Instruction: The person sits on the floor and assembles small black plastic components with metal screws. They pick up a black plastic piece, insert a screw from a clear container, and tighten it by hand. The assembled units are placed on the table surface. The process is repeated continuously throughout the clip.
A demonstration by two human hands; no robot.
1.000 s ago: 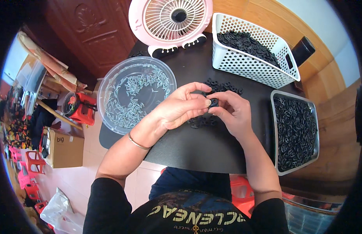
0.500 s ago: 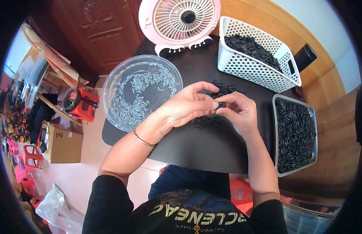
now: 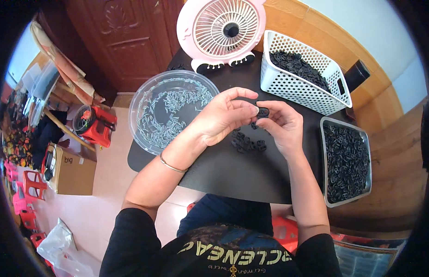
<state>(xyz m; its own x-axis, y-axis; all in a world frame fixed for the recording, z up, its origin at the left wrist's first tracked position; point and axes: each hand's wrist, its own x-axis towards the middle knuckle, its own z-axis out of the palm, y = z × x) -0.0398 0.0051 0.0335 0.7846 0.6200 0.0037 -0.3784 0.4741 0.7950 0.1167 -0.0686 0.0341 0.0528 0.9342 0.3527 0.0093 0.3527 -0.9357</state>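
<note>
Head cam, looking down at a dark tabletop (image 3: pixel 223 171) with both hands raised over it, close together. Pinching a small black part (image 3: pixel 263 112) between thumb and forefinger of the right hand (image 3: pixel 286 127), so definitely gripping on that side. Touching or nearly touching the left end of the same part with the thumb tip of the left hand (image 3: pixel 219 115), forefinger curved up and off it. Can't tell from this angle about an actual grip on the left side, or about anything tucked behind those fingers. Also wearing a thin bracelet (image 3: pixel 172 165) around the left wrist.

Got a loose pile (image 3: pixel 244 142) of similar black parts on the tabletop, between the forearms. Over on the left, a round clear tub (image 3: pixel 188 112) with loads of silvery screw-like bits (image 3: pixel 166 127) spread around inside, too small to make out properly. Up at the back, a pink fan (image 3: pixel 231 30), and right of it a white perforated basket (image 3: pixel 288 88), partly filled with more black pieces. Nearer on the right, a metal-looking tray (image 3: pixel 323 161) loaded with the same kind of stuff. Just beside the basket, a black cylinder (image 3: pixel 356 75). Down on the floor to the left, a cardboard box (image 3: pixel 75 173) and a crumpled plastic bag (image 3: pixel 62 244).
</note>
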